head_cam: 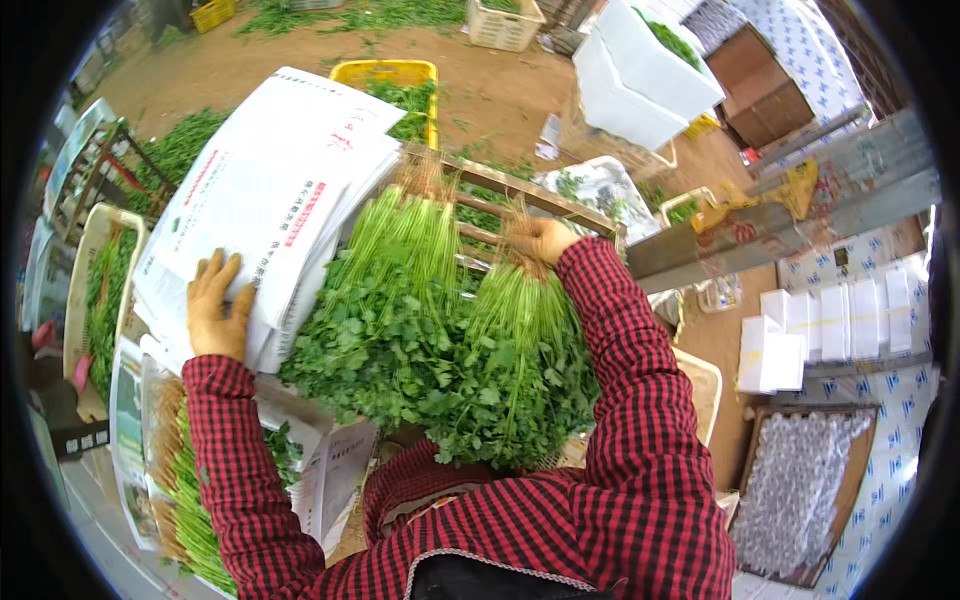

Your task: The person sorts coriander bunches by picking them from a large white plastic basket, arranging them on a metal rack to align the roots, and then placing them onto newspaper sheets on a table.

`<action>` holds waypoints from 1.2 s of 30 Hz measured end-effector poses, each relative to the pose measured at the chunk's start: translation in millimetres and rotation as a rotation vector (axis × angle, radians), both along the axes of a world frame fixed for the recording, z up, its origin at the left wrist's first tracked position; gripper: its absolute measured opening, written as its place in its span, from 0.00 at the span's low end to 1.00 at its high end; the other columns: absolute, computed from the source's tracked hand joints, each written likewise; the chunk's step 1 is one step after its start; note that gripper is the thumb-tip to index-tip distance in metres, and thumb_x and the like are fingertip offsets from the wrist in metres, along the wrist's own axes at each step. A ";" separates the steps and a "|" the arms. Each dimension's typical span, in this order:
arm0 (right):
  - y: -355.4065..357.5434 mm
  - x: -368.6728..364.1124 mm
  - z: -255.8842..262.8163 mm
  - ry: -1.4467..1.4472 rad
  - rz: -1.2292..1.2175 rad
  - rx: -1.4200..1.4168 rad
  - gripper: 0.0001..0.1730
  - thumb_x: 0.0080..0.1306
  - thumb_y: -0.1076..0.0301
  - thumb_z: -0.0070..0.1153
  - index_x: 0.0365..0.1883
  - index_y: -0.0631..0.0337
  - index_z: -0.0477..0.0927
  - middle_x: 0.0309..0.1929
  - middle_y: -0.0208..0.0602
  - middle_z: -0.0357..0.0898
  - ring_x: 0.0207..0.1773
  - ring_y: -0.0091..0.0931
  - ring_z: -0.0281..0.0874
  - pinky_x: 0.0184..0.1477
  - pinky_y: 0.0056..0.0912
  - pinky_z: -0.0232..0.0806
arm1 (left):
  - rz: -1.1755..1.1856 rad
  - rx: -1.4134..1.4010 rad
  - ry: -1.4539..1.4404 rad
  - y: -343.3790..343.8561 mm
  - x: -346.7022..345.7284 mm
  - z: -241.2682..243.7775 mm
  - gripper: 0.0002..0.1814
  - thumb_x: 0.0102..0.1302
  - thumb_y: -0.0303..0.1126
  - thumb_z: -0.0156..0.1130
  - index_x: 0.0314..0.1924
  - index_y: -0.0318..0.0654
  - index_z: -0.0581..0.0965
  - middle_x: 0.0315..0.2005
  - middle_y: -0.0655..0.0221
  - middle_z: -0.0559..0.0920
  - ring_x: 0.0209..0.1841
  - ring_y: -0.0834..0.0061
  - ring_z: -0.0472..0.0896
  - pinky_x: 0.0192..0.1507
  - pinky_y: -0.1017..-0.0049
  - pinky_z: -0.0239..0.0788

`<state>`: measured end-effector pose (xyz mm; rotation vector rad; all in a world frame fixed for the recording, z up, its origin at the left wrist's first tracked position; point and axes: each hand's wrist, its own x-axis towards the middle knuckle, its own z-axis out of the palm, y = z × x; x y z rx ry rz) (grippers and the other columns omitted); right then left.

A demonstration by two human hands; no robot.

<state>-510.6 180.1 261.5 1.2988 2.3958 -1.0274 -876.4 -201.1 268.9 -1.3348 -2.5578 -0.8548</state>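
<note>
My left hand [220, 306] lies with its fingers spread on a stack of large white printed paper sheets [247, 180]. My right hand [546, 238] grips a bunch of cilantro [517, 322] at its brown roots, the leaves hanging towards my body. Left of that bunch, another large bunch of cilantro [397, 300] lies with its roots away from me, beside the paper and over a slatted wooden frame [525, 195]. More rooted greens [191, 480] rest at the lower left, next to my left sleeve.
Beyond the frame stand a yellow crate [433, 97] with greens and white foam boxes [637, 82]. A metal beam [780, 210] crosses at the right. White packets [847, 319] and bubble wrap [799, 487] are further right. A pale crate [75, 285] holds greens at the left.
</note>
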 end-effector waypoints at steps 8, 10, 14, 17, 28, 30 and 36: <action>4.8 64.5 71.6 0.552 -0.243 0.055 0.30 0.76 0.62 0.58 0.74 0.57 0.69 0.63 0.47 0.80 0.64 0.33 0.78 0.66 0.36 0.70 | -0.002 0.032 -0.073 -14.4 -19.4 -19.6 0.17 0.77 0.27 0.58 0.62 0.46 0.83 0.68 0.61 0.77 0.75 0.61 0.67 0.76 0.65 0.57; -9.9 88.3 65.1 0.609 -0.290 0.068 0.28 0.76 0.64 0.58 0.72 0.57 0.72 0.61 0.43 0.81 0.62 0.29 0.78 0.65 0.33 0.71 | -0.036 0.071 -0.111 -13.0 -26.8 -24.7 0.17 0.78 0.29 0.57 0.62 0.44 0.83 0.68 0.63 0.78 0.76 0.62 0.67 0.76 0.65 0.57; -69.8 110.7 66.4 0.747 -0.442 0.021 0.24 0.76 0.68 0.58 0.69 0.60 0.75 0.56 0.39 0.83 0.59 0.24 0.79 0.62 0.28 0.71 | -0.045 0.067 -0.154 -11.2 -28.1 -26.2 0.16 0.77 0.28 0.58 0.62 0.42 0.83 0.68 0.63 0.78 0.76 0.63 0.66 0.76 0.66 0.58; -105.6 125.5 62.0 0.826 -0.531 0.033 0.25 0.76 0.67 0.58 0.69 0.65 0.74 0.54 0.38 0.85 0.56 0.22 0.81 0.60 0.24 0.72 | -0.023 0.135 -0.244 -11.5 -33.6 -33.1 0.16 0.75 0.26 0.61 0.60 0.40 0.84 0.67 0.61 0.78 0.76 0.64 0.65 0.75 0.67 0.60; -237.7 205.6 61.1 0.855 -0.771 0.058 0.24 0.77 0.68 0.56 0.70 0.64 0.73 0.56 0.45 0.85 0.54 0.26 0.84 0.57 0.28 0.74 | 0.076 -0.344 0.310 26.9 -37.5 1.5 0.08 0.70 0.31 0.59 0.42 0.37 0.84 0.42 0.55 0.85 0.51 0.50 0.81 0.55 0.55 0.72; -261.6 199.6 53.6 0.873 -0.781 0.036 0.24 0.77 0.69 0.54 0.69 0.65 0.73 0.57 0.44 0.84 0.55 0.26 0.83 0.57 0.27 0.74 | 0.060 -0.356 0.198 17.4 -77.9 -14.0 0.09 0.68 0.33 0.62 0.40 0.35 0.83 0.42 0.53 0.85 0.47 0.47 0.81 0.52 0.52 0.73; -287.9 97.3 69.0 1.012 -0.430 -0.017 0.22 0.74 0.72 0.57 0.66 0.63 0.78 0.58 0.41 0.84 0.54 0.23 0.82 0.56 0.23 0.73 | -0.110 0.166 -0.017 10.1 -5.9 13.9 0.27 0.64 0.27 0.68 0.65 0.38 0.77 0.57 0.48 0.82 0.62 0.50 0.78 0.65 0.59 0.70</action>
